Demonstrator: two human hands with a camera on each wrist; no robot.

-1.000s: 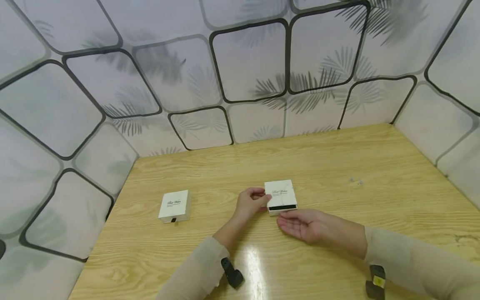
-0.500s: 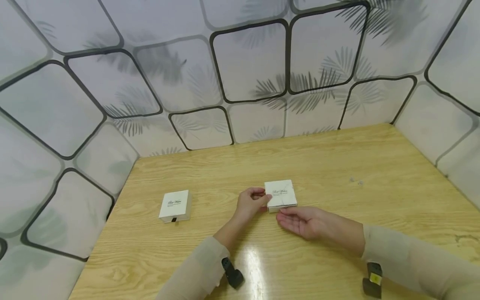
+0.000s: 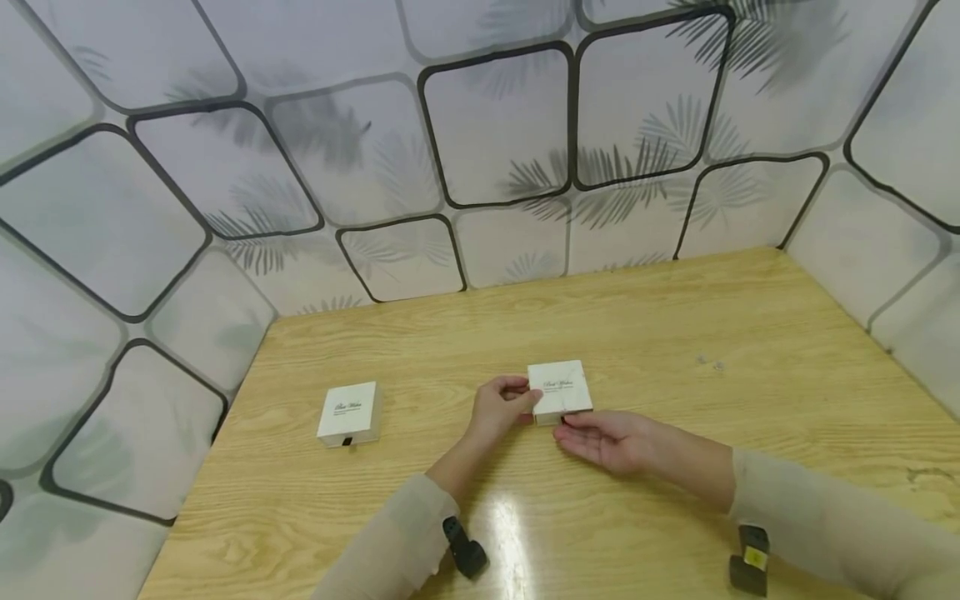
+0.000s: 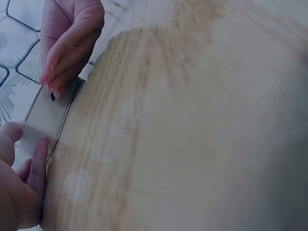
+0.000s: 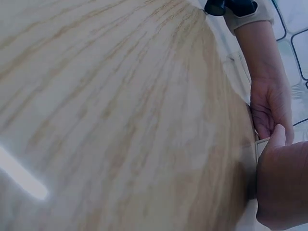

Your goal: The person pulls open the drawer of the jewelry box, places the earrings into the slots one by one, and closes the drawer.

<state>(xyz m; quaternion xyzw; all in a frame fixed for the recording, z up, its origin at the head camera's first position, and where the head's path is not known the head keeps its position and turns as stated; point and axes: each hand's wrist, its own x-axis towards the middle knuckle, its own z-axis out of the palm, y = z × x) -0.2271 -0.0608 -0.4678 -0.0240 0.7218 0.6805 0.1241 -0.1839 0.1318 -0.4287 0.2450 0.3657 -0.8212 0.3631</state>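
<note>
Carrying the lot: wooden surface. Left hand clamped on the white box at its nine o'clock side, probably anchoring it for the other. Right hand, fingers loosely extended, touches the front near five o'clock. Second box well apart, nine o'clock. Clear bits, near three o'clock, only in head view. Dark tab plainer from left wrist; whether pinched, cannot tell.
</note>
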